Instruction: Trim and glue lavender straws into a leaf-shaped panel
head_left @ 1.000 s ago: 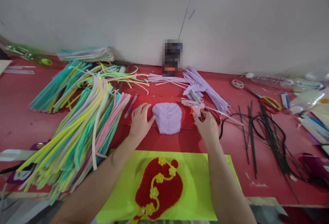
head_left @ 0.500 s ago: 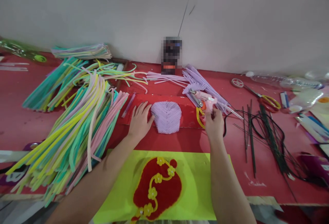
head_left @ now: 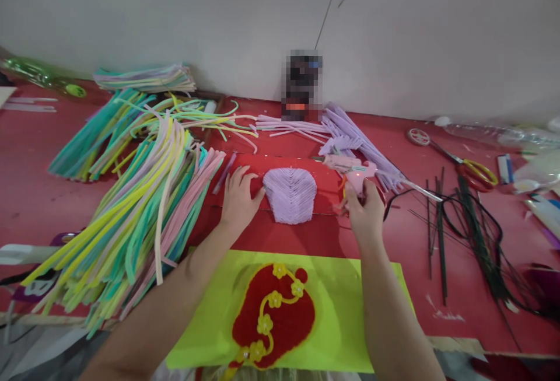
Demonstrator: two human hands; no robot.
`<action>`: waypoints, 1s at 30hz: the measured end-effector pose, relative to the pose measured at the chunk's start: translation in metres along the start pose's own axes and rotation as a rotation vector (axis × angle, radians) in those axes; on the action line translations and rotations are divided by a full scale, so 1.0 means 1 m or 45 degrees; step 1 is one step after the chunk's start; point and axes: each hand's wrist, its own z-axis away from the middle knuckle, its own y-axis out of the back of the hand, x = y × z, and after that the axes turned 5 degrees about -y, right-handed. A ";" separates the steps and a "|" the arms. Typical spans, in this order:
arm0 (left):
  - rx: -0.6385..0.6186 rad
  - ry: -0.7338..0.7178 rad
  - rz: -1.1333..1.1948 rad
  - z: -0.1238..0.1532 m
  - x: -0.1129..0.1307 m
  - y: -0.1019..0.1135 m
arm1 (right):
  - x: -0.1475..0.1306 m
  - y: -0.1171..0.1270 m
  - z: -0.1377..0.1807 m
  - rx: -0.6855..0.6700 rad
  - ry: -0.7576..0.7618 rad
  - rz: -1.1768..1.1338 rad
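Note:
A lilac woven pipe-cleaner piece (head_left: 290, 194) lies on a red sheet (head_left: 326, 185) at the middle of the table. My left hand (head_left: 238, 199) rests flat beside its left edge, fingers spread, thumb touching it. My right hand (head_left: 365, 213) is closed on the handle of a pink glue gun (head_left: 351, 168), just right of the piece, with the nozzle pointing left. Loose lilac pipe cleaners (head_left: 350, 139) lie behind the gun.
A big heap of pastel pipe cleaners (head_left: 140, 194) fills the left. A lime sheet with a red cutout and yellow flowers (head_left: 271, 314) lies near me. Dark wires (head_left: 464, 223), yellow-handled scissors (head_left: 464, 162) and plastic bottles (head_left: 490, 133) sit at the right. A wall stands behind.
My right hand carried the glue gun rightward from the lilac piece, then brought it back a little toward it. The left hand stayed beside the piece.

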 end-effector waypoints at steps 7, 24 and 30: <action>-0.027 -0.006 0.023 0.000 0.000 -0.001 | -0.016 -0.021 0.019 -0.299 -0.116 -0.179; 0.086 -0.206 0.544 -0.003 0.003 0.000 | -0.005 -0.028 0.019 -0.384 -0.195 -0.316; 0.054 -0.020 0.863 -0.002 0.001 -0.008 | -0.003 -0.029 0.018 -0.361 -0.168 -0.288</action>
